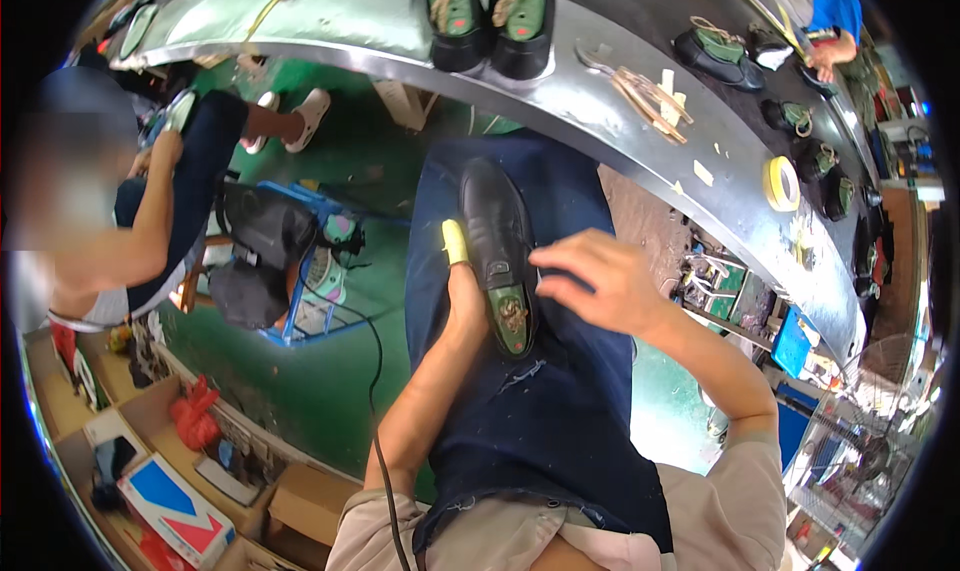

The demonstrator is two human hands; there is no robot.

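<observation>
From my end I read the black shoe (488,206) as smooth, leather-like, softly glossy; under it, apron (530,431) in matt dark-blue cloth, threads fraying; beyond it, bench (340,16) in shiny, scuffed metal; left of it, green floor (320,391), smooth, sheeny; lower left of it I get bag (195,414), crinkled red plastic, and box (310,506), matt brown cardboard.

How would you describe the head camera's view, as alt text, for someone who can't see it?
A person's left hand, a yellow cover on one digit, holds a black shoe over dark blue cloth, the right hand close beside it. Ahead, a metal bench bears more shoes and a yellow tape roll; another person sits at left.
</observation>
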